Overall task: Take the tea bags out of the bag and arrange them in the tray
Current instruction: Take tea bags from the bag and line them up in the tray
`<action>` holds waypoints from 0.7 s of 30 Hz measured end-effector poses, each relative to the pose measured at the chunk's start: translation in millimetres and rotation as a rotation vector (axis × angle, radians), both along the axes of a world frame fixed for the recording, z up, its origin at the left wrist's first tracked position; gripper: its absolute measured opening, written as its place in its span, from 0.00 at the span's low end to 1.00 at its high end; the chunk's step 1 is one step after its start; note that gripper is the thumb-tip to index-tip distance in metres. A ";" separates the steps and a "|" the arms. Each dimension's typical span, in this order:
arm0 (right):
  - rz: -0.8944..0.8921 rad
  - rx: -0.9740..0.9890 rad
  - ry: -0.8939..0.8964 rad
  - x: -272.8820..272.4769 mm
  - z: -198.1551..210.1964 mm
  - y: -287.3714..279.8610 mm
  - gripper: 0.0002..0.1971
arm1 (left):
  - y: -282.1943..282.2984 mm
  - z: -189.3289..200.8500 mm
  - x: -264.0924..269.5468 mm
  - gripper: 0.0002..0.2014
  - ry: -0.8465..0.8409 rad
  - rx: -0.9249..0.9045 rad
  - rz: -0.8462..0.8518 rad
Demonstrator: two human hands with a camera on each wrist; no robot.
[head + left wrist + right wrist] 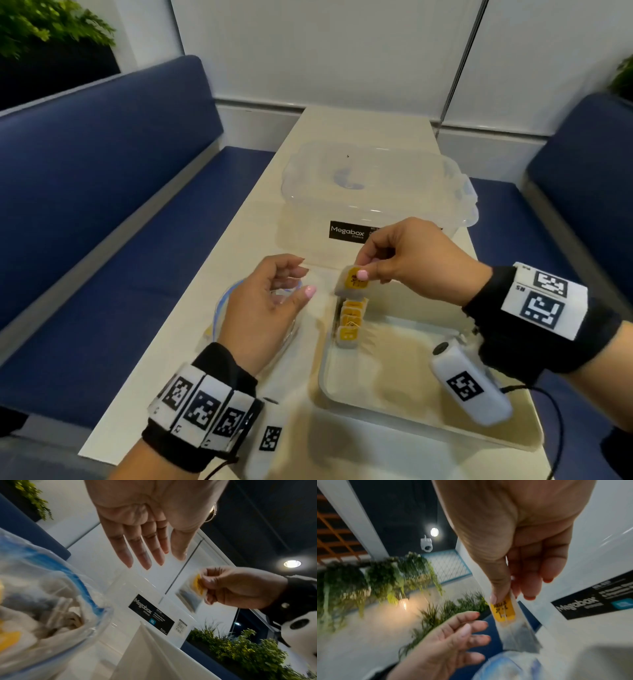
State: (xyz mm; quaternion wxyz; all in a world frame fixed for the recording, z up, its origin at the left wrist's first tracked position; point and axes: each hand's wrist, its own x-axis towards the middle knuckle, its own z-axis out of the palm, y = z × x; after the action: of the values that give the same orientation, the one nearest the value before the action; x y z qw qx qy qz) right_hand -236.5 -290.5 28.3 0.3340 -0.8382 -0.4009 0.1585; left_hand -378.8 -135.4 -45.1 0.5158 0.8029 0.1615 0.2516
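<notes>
My right hand pinches a tea bag with a yellow label between thumb and fingers, just above the far left corner of the white tray. In the right wrist view the tea bag hangs down from my right hand. Several yellow-labelled tea bags stand in a row along the tray's left wall. My left hand hovers with fingers relaxed and apart above the clear zip bag, holding nothing. The left wrist view shows the zip bag with more tea bags inside, and my left hand spread.
A clear lidded storage box with a black Megabox label stands right behind the tray and bag. The narrow light table runs between two blue benches. Potted plants sit behind the left bench.
</notes>
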 end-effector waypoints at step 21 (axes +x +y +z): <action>0.183 -0.637 -0.279 -1.5 -87.1 25.6 0.03 | 28.7 -34.3 -48.5 0.11 0.036 0.044 0.198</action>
State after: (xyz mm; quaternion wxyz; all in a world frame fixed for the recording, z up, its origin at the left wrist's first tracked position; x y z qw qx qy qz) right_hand -238.0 -264.8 -58.8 -0.0175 -0.8744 -0.4467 0.1887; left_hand -427.2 -106.7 -79.5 0.4677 0.7985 0.2437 0.2903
